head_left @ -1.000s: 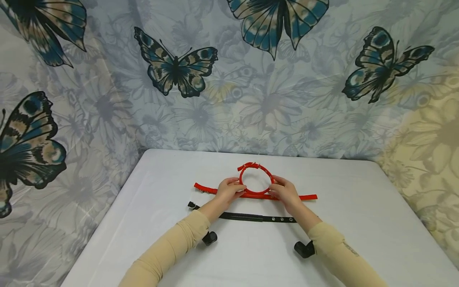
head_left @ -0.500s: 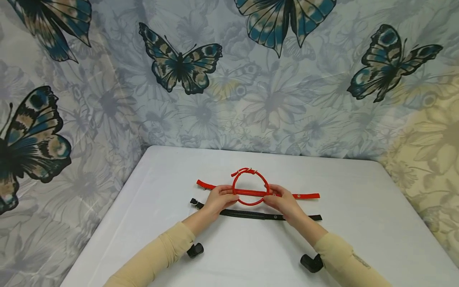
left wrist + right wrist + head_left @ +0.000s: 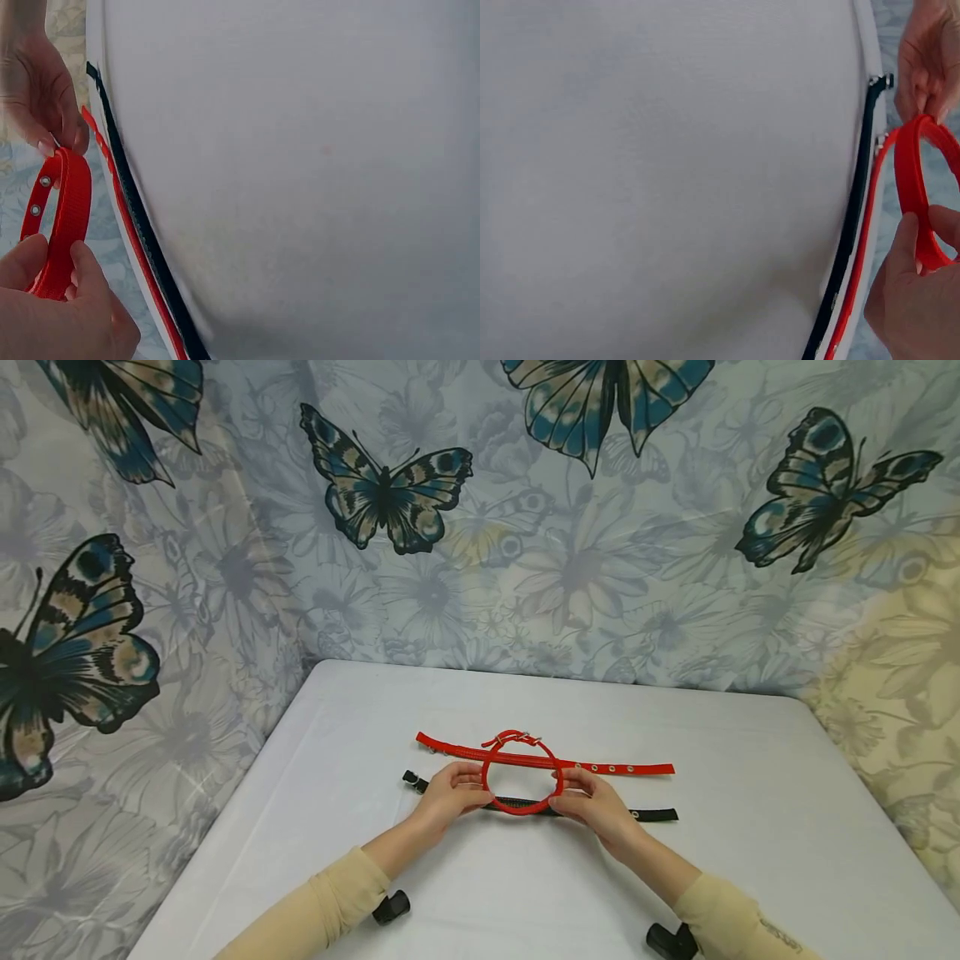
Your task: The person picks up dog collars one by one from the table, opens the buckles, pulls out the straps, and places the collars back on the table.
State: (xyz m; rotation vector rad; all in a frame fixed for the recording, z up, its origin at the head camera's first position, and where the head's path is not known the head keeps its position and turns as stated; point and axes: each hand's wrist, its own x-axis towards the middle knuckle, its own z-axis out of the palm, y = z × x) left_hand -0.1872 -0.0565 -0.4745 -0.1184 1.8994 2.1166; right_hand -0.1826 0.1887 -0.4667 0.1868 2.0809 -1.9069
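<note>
A red collar [image 3: 522,810], buckled into a ring, is held up between both hands, its buckle at the far side in the head view. My left hand [image 3: 447,797] pinches its left side between thumb and fingers; my right hand [image 3: 597,806] pinches the right side. Metal eyelets show along the collar's band [image 3: 73,202] in the left wrist view. Through and beyond the ring, a second red collar [image 3: 630,769] lies stretched out flat on the table. Nearer to me, a black collar [image 3: 655,815] lies straight, partly hidden behind the ring and hands.
The white table [image 3: 750,860] reaches back to a butterfly-patterned cloth [image 3: 570,568]. Black wrist-worn devices hang below each forearm, one at the left [image 3: 392,907] and one at the right [image 3: 671,941].
Both hands have drawn the red ring collar toward me, from behind the flat red collar to over the black one. The two flat collars stay in place on the table.
</note>
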